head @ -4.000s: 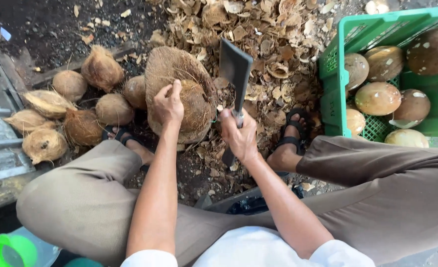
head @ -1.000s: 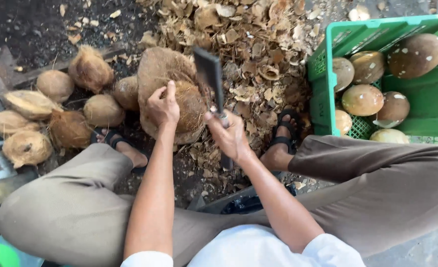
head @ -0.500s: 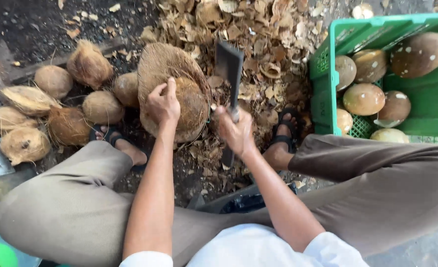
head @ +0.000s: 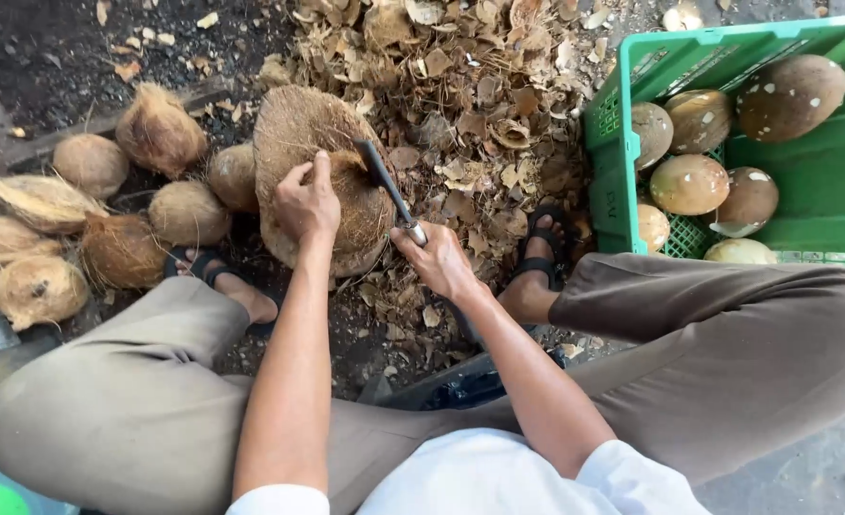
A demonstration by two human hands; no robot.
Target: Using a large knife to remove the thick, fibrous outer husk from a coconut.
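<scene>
Where the dark earth ground shows bare at the upper left, it is strewn with a few husk chips, while the middle is buried under a heap of dry brown husk scraps. A green plastic crate stands at the right, holding smooth, peeled coconuts. A cluster of fibrous unpeeled coconuts lies at the left, just beside the person's sandalled foot.

Between the two feet sits the large husked coconut, resting on the ground against the scrap heap. The left hand lies on top of it, fingers curled and pressing onto the husk near its middle. The right hand is closed tightly around the handle of a cleaver, whose dark blade slants up and left from the fist and meets the husk right beside the left hand's fingertips. Blade and fingertips are very near each other; whether they touch cannot be told.

Open room is tight: the loose coconuts crowd the left side, the crate wall and the other foot close the right, and the person's khaki trouser legs frame the near side. Free ground remains mainly beyond the heap, at the top left.
</scene>
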